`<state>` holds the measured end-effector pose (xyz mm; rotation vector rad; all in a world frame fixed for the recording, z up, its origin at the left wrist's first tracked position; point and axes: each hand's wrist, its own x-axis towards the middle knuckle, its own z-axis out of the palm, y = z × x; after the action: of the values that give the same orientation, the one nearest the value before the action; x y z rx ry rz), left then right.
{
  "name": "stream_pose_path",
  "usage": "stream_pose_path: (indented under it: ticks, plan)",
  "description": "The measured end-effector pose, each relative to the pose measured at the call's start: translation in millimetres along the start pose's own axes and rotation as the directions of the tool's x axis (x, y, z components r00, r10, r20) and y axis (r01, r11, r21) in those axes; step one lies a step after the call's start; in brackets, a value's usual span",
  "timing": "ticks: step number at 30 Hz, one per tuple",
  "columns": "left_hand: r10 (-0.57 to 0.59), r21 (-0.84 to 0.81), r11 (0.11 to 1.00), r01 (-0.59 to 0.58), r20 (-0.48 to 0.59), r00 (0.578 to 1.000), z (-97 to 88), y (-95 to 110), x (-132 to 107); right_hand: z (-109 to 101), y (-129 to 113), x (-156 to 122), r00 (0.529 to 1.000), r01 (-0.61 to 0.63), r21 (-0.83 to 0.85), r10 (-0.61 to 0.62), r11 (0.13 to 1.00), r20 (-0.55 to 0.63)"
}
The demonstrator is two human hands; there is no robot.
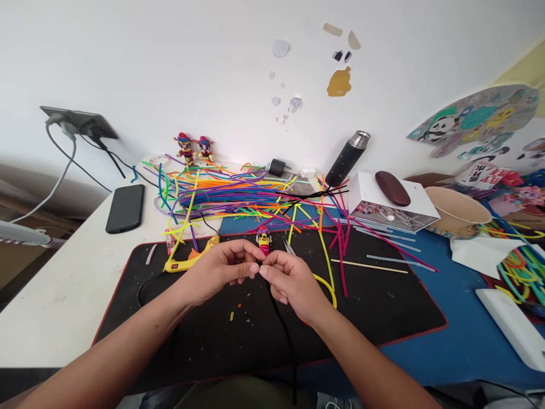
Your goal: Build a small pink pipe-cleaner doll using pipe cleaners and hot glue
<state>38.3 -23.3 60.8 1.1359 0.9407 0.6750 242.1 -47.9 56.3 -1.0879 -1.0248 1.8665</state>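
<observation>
My left hand (230, 262) and my right hand (293, 284) meet above the black mat, thumbs and fingertips pinched together. Between them is the end of a black pipe cleaner (281, 318), which trails down to the front edge. Just beyond my fingertips is a small figure (264, 241) with a yellow face and a red body; whether my fingers touch it I cannot tell. A yellow glue gun (181, 264) lies beside my left hand. Scissor tips (289, 247) show behind my right hand, which hides the rest.
Colourful pipe cleaners (230, 190) are heaped along the wall. Two finished figures (185, 149) stand at the back left. A phone (124, 209) lies left, a black flask (347, 159) leans back right, near a white box (383, 207). A thin wooden stick (370, 266) crosses the mat (374, 307).
</observation>
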Motion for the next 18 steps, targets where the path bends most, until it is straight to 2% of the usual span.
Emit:
stream_pose_path:
  ticks: [6,12,18]
  plan:
    - [-0.040,-0.144,0.989,0.041,0.010,0.999,0.7,-4,1,1,3,2,1.000,-0.010,0.019,0.010,1.000,0.021]
    - [-0.133,-0.356,0.923,0.147,0.063,0.989,2.5,-8,-1,3,5,3,0.999,-0.031,0.068,0.029,0.997,0.030]
    - [-0.160,-0.406,0.894,0.189,0.104,0.982,1.1,-13,-1,5,8,0,0.998,-0.061,0.088,0.060,0.994,0.018]
